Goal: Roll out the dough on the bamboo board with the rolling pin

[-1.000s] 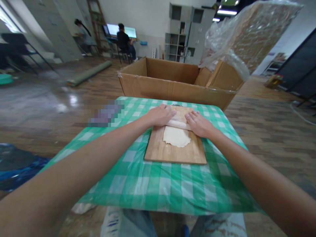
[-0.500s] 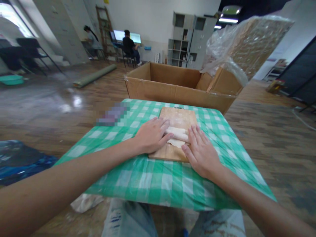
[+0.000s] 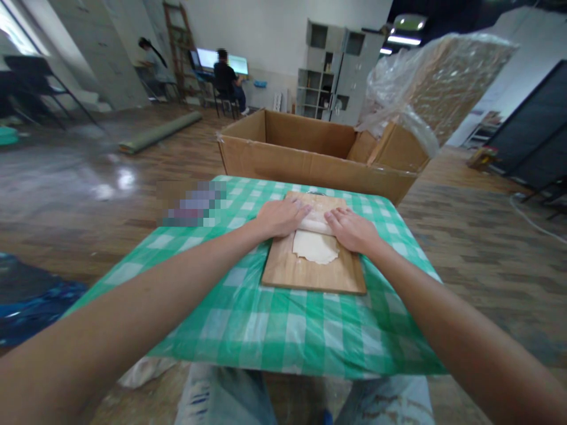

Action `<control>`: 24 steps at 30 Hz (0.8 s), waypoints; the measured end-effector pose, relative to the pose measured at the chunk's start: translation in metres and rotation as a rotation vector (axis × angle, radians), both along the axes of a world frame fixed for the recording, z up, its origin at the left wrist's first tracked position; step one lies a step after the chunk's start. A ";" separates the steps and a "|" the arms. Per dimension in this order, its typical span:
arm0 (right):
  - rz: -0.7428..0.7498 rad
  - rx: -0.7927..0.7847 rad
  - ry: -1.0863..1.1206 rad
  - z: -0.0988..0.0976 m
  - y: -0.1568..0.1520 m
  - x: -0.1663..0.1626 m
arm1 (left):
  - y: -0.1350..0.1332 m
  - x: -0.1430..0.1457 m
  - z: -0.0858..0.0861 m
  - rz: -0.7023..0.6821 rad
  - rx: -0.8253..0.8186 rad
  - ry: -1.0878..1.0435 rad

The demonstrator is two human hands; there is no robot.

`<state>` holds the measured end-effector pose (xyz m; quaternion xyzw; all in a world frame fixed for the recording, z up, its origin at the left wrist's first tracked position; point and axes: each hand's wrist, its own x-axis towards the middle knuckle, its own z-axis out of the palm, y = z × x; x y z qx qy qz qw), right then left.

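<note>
A wooden cutting board lies on a table covered with a green and white checked cloth. On the board is a flat, pale sheet of dough. A pale rolling pin lies across the dough's far edge. My left hand presses flat on the pin's left end, fingers stretched out. My right hand lies flat on its right end, fingers stretched out too.
A large open cardboard box stands just beyond the table, with a plastic-wrapped bundle leaning over its right side. Two people sit at screens far back. A rolled mat lies on the wooden floor at the left.
Both hands pulled the rolling pin back toward me over the dough, then pushed it away again to the dough's far edge. More of the flat dough shows now.
</note>
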<state>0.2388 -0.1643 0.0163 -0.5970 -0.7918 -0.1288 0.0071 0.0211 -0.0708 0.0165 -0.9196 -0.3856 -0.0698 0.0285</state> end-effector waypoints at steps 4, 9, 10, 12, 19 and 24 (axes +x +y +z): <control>-0.005 0.028 0.016 0.001 -0.013 -0.009 | -0.019 -0.006 0.000 -0.002 0.059 -0.024; -0.082 0.079 0.142 -0.005 -0.056 -0.022 | -0.066 -0.025 -0.003 0.002 0.176 -0.064; -0.064 0.074 0.139 -0.007 -0.065 -0.023 | -0.076 -0.030 -0.004 -0.003 0.188 -0.073; -0.012 0.076 0.129 -0.010 -0.079 -0.024 | -0.093 -0.039 -0.007 -0.008 0.193 -0.095; 0.013 -0.001 0.184 -0.001 -0.051 -0.017 | -0.093 -0.042 -0.002 0.033 0.041 -0.106; 0.038 -0.053 0.180 0.002 -0.007 -0.013 | -0.060 -0.032 -0.001 0.087 0.029 -0.108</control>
